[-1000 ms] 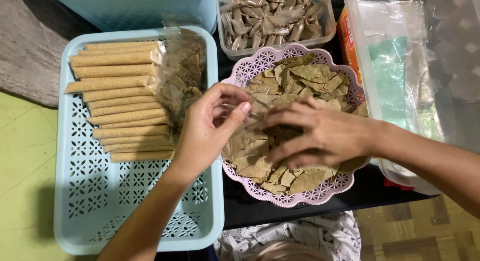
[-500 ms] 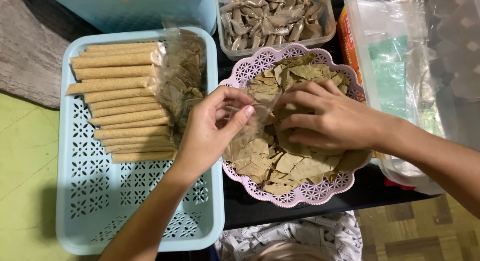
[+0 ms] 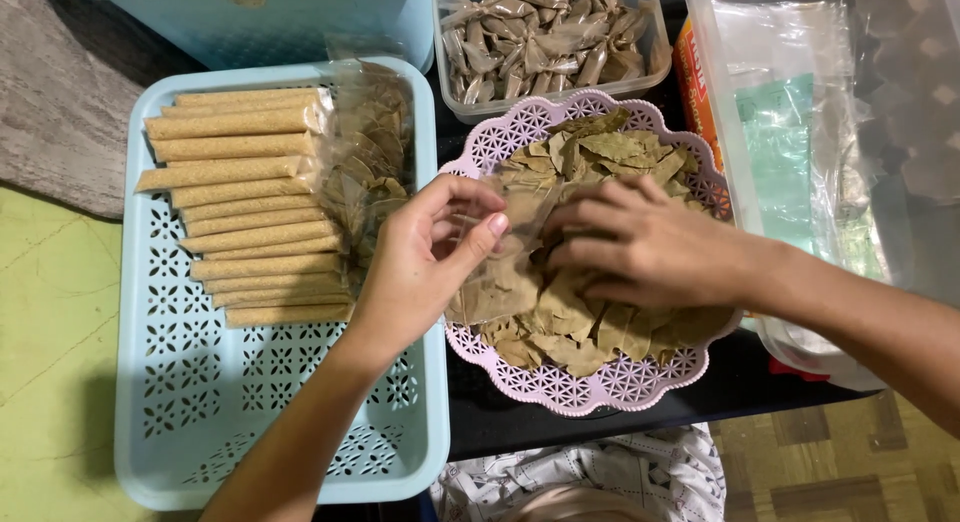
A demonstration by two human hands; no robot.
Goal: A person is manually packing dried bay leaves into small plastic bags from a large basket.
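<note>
My left hand [image 3: 425, 257] pinches a small clear plastic bag [image 3: 495, 257] with dried leaves in it, held over the left side of a pink lattice basket [image 3: 590, 387]. My right hand [image 3: 650, 244] rests palm down on the pile of dried bay leaves [image 3: 600, 157] in that basket, its fingertips touching the bag's mouth. Whether it grips any leaves is hidden under the palm.
A light blue perforated tray [image 3: 280, 412] at the left holds a row of tan rolled sticks [image 3: 245, 207] and packed leaf bags [image 3: 370, 142]. A clear tub of wrapped packets [image 3: 545, 37] stands behind the basket. A clear plastic bin [image 3: 800, 132] is at the right.
My right hand has shifted up from the basket's lower middle to the bag's mouth. My left hand has raised and opened the clear bag a little.
</note>
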